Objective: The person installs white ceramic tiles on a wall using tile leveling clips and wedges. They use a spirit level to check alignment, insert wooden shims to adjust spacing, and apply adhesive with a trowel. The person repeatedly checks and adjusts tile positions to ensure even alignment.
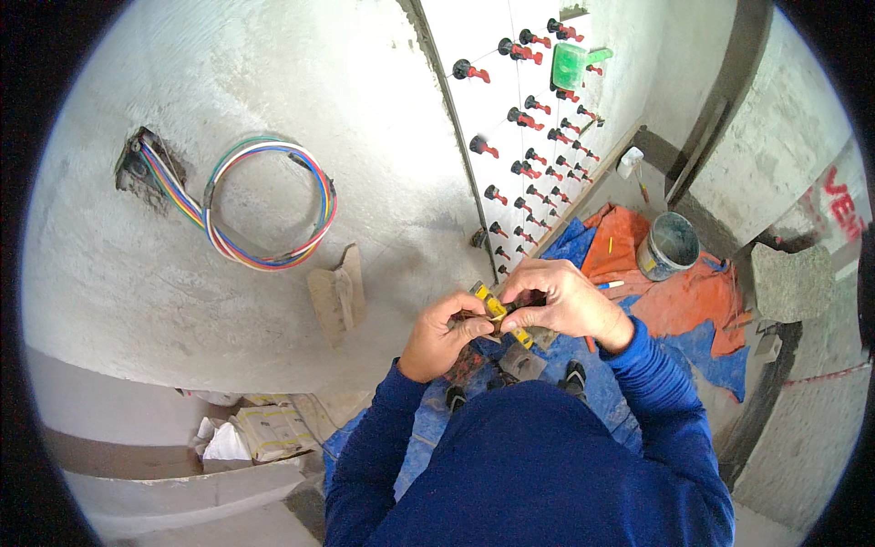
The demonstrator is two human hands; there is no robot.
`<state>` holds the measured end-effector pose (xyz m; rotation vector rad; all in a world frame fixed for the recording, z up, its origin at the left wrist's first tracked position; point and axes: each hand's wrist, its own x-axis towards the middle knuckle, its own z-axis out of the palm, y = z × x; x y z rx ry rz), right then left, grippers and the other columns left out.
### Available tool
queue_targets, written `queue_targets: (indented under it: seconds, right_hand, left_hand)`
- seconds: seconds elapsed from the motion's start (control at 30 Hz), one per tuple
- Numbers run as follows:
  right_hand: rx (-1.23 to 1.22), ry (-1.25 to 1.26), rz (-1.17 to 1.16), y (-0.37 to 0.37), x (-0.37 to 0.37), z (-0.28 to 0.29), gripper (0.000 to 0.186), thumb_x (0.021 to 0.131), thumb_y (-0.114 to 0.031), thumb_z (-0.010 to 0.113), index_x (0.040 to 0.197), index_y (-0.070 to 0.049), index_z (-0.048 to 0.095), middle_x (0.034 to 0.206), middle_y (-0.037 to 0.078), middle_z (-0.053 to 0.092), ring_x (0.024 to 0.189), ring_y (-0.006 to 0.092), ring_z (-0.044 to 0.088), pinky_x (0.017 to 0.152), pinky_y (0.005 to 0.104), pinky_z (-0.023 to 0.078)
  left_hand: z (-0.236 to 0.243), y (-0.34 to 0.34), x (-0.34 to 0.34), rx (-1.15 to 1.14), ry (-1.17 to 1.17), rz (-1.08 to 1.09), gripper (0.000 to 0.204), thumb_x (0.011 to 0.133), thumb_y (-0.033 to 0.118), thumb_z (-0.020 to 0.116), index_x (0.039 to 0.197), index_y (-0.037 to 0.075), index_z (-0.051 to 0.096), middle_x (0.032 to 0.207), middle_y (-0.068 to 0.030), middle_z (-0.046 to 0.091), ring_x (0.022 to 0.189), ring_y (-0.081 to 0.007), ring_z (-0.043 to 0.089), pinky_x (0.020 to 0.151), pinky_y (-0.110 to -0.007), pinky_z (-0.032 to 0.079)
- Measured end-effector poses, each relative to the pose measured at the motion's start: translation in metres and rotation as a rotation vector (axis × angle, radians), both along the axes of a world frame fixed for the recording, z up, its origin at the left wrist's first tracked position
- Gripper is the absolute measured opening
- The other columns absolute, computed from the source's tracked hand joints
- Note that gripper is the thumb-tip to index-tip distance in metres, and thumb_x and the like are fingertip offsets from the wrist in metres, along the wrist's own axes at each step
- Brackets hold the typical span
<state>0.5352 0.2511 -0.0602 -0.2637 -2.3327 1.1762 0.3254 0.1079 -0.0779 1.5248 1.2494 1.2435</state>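
My left hand and my right hand meet low in front of my body, fingers pinched around a small object that is mostly hidden and too small to name. A short yellow bar, which looks like a small level, runs through or just behind my fingers, its lower end showing below them. My right thumb and forefinger are curled close to it; my left fingertips are at its middle. A grey flat piece lies below my hands.
Coiled coloured cables hang on the left wall. A white tiled wall carries several red-and-black levelling clips and a green plastic tool. A bucket stands on orange and blue sheets at the right. Bags lie lower left.
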Motion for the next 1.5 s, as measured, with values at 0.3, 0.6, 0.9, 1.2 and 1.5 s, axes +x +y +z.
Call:
queue_targets:
  seconds: [0.3, 0.6, 0.9, 1.2, 1.5]
  right_hand:
    - [0.243, -0.203, -0.037, 0.005, -0.001, 0.023, 0.018, 0.082, -0.021, 0.081, 0.085, -0.005, 0.074, 0.078, 0.013, 0.072, 0.073, 0.0315, 0.072, 0.064, 0.0421, 0.054]
    - [0.439, -0.178, -0.37, -0.049, -0.032, -0.008, 0.036, 0.08, -0.01, 0.069, 0.113, 0.003, 0.065, 0.096, 0.02, 0.068, 0.085, 0.0377, 0.07, 0.071, 0.0454, 0.059]
    - [0.137, -0.044, -0.434, -0.068, -0.038, -0.023, 0.048, 0.09, -0.008, 0.069, 0.135, 0.005, 0.06, 0.105, 0.025, 0.066, 0.093, 0.0449, 0.07, 0.082, 0.0505, 0.059]
    - [-0.011, 0.036, -0.636, -0.039, -0.022, -0.022, 0.03, 0.084, -0.003, 0.079, 0.112, 0.0, 0.071, 0.096, 0.014, 0.064, 0.071, 0.0247, 0.067, 0.067, 0.0361, 0.056]
    - [-0.762, 0.044, -0.215, -0.014, -0.015, -0.016, 0.02, 0.097, -0.012, 0.077, 0.109, 0.002, 0.069, 0.091, 0.004, 0.072, 0.067, 0.0078, 0.067, 0.056, 0.0209, 0.051]
  left_hand:
    - [0.012, -0.006, 0.02, -0.122, 0.101, 0.265, 0.013, 0.096, 0.011, 0.075, 0.095, 0.0, 0.069, 0.083, -0.0039, 0.073, 0.076, -0.0084, 0.065, 0.069, -0.028, 0.053]
    - [-0.047, 0.033, 0.033, 0.166, 0.15, 0.824, 0.012, 0.096, 0.01, 0.074, 0.092, 0.0, 0.068, 0.076, -0.0084, 0.073, 0.066, -0.0118, 0.067, 0.06, -0.031, 0.051]
    - [-0.067, 0.028, 0.039, -0.055, -0.733, 0.606, 0.017, 0.106, 0.017, 0.066, 0.111, 0.0, 0.065, 0.099, -0.0058, 0.071, 0.086, -0.0112, 0.065, 0.076, -0.026, 0.054]
    - [-0.043, 0.028, 0.044, -0.099, -0.949, 0.381, 0.019, 0.11, 0.016, 0.056, 0.119, -0.001, 0.059, 0.111, -0.0115, 0.07, 0.096, -0.0161, 0.069, 0.087, -0.033, 0.06]
    - [-0.023, 0.027, 0.03, -0.145, -0.318, 0.333, 0.021, 0.109, 0.014, 0.057, 0.121, -0.003, 0.063, 0.117, -0.0133, 0.07, 0.096, -0.0164, 0.072, 0.088, -0.033, 0.061]
